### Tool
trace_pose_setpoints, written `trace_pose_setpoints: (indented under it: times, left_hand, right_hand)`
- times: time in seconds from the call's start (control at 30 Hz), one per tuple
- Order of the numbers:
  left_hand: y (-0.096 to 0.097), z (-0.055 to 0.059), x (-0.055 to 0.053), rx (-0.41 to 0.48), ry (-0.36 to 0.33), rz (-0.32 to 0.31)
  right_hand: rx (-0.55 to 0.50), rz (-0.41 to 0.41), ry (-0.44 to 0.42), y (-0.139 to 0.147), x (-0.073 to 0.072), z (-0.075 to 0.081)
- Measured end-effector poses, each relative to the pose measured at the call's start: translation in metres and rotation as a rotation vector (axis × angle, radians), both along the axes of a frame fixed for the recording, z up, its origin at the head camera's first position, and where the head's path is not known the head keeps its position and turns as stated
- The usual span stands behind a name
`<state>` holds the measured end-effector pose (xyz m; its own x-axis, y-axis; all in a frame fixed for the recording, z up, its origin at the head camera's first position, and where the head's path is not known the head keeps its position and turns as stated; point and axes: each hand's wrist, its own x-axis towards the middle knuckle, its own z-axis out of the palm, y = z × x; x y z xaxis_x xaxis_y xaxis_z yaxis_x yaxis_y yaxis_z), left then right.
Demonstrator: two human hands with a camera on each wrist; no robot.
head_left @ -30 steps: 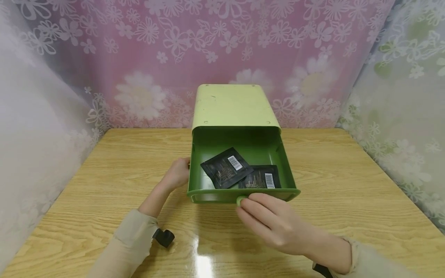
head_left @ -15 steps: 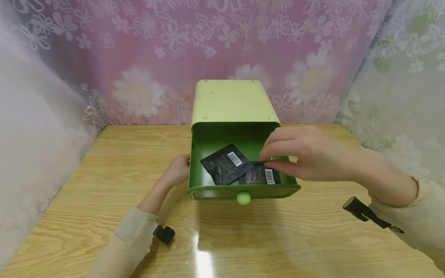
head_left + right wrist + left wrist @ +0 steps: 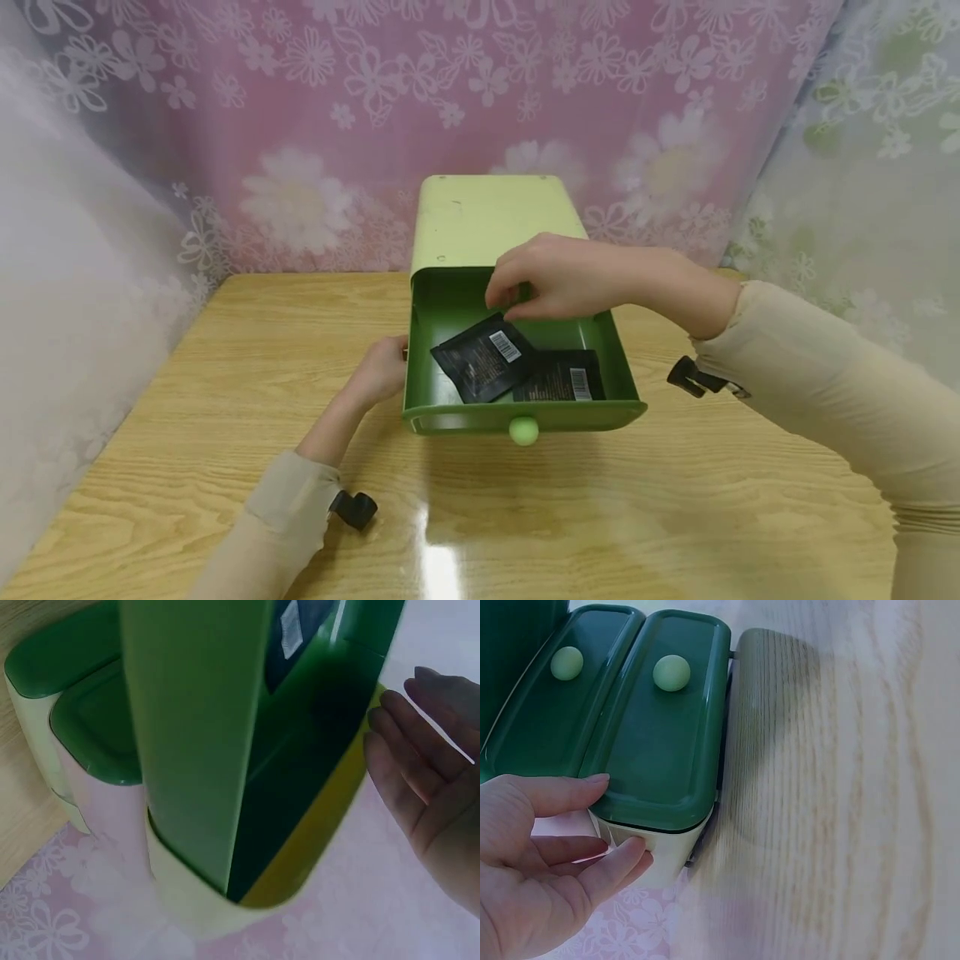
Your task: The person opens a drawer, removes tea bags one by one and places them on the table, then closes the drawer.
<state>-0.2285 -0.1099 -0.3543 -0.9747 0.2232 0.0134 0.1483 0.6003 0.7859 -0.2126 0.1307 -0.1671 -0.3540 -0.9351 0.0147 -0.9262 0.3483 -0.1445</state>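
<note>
A drawer cabinet (image 3: 480, 221) with a pale yellow-green casing stands on the table, its top green drawer (image 3: 457, 422) pulled out. Inside lie two black sachets (image 3: 480, 367) with white barcode labels, one overlapping the other. My right hand (image 3: 562, 275) hovers above the drawer, fingers bent, thumb tip near the upper corner of the left sachet. The right wrist view shows that hand (image 3: 435, 765) with nothing between its fingers. Low on the cabinet's left side, my left hand (image 3: 555, 862) grips a corner, thumb against a lower drawer front (image 3: 656, 735) and fingers on the pale side.
A light green round knob (image 3: 523, 431) sticks out from the open drawer's front. Two lower drawers with similar knobs (image 3: 671, 673) are closed. The wood-grain table (image 3: 262, 333) ends at a pink floral curtain (image 3: 360, 100), with pale floral curtains at both sides.
My right hand has let go of the drawer knob, risen over the drawer and moved left above the sachets. The left hand has stayed at the cabinet's side.
</note>
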Motion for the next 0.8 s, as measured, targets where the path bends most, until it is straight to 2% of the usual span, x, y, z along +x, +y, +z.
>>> trace_pose_setpoints:
  times: [0.17, 0.37, 0.6, 0.8]
  left_hand:
    - [0.000, -0.003, 0.000, 0.007, 0.017, -0.003]
    - [0.001, -0.002, 0.001, 0.024, 0.030, -0.008]
    - [0.001, -0.002, 0.001, 0.040, 0.033, -0.008]
    - [-0.001, -0.003, 0.000, 0.047, 0.028, -0.008]
  right_hand:
    - [0.164, -0.038, -0.043, -0.019, -0.006, -0.005]
    - [0.303, -0.069, -0.013, -0.036, -0.007, -0.015]
    - [0.402, -0.132, 0.060, -0.049, -0.005, -0.026]
    - [0.412, -0.138, 0.097, -0.052, -0.006, -0.031]
